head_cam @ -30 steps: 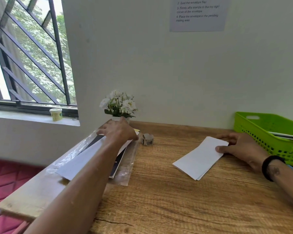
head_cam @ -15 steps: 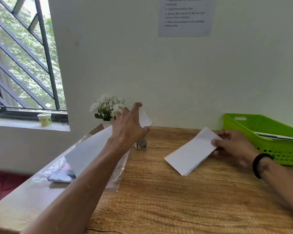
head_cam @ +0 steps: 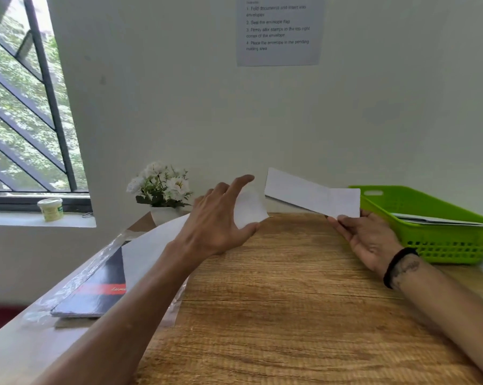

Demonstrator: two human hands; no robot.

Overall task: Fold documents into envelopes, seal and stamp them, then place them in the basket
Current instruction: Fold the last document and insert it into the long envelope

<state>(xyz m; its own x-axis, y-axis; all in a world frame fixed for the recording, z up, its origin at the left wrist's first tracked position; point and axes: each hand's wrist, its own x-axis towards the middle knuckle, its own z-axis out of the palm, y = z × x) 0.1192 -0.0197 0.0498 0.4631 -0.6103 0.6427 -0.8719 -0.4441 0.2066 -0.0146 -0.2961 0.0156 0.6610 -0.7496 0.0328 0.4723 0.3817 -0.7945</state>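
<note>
A: On the wood-grain tabletop (head_cam: 290,301), far side near the wall – we log both hands up off the surface. Right hand (head_cam: 369,240), palm up, pinches the near end of a folded white paper document (head_cam: 312,194) btw thumb and fingertips; the paper is lifted clear of the table and sticks out leftward w/ its far end in the air.

B: Agreed. Left hand (head_cam: 221,218)?

A: Grasping a flat white envelope (head_cam: 151,243) at its far end, thumb under the edge, index finger stretched out over the top. The envelope slants down to the left, its lower part over the clear plastic sleeve (head_cam: 76,284) that holds a black booklet with a red stripe (head_cam: 96,295).

B: We note the envelope's far corner and the folded doc are close but apart – a gap shows btw them. Basket?

A: Lime-green perforated plastic basket (head_cam: 457,245) at the right edge, just beside the right hand, w/ white paper items inside. How many, we can't tell.

B: Other items: small white-flowered plant in a white pot (head_cam: 162,187) behind the left hand, pale lidded tub (head_cam: 51,209) on the window sill, printed instruction sheet (head_cam: 279,29) on the wall. Black band (head_cam: 396,266) on the right wrist.
</note>
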